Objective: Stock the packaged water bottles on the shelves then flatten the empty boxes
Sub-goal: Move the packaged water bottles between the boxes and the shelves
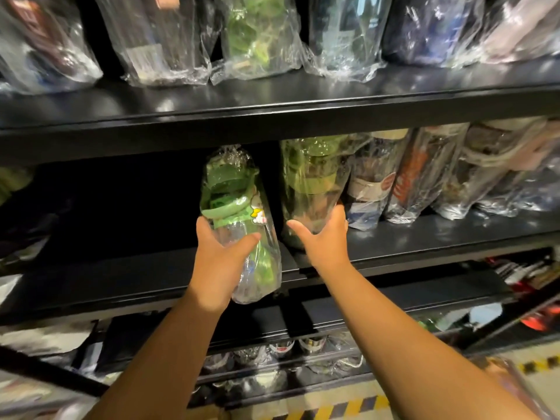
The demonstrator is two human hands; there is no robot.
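Currently held bottle (233,195): clear, with a green lid and strap, sealed in crinkled plastic wrap; tilted, its lid end pointing in over the shelf and its base out past the shelf edge, toward the person.
Left hand (218,256): clasps the held bottle round its lower body, thumb on one side and fingers curled round the other.
Right hand (324,237): fingers spread and straight, thumb out, laid against the foot of the standing green bottle.
Standing green bottle (309,177): wrapped, upright on the shelf, just right of the held bottle.
Shelf (424,234): black, at hand level; dark space to the left of the left hand.
Wrapped row (439,177): more bagged bottles to the right of the right hand.
Upper shelf (272,98): above both hands, carrying upper bottles (251,40) in plastic.
Lower bottles (281,350): under the forearms, blurred.
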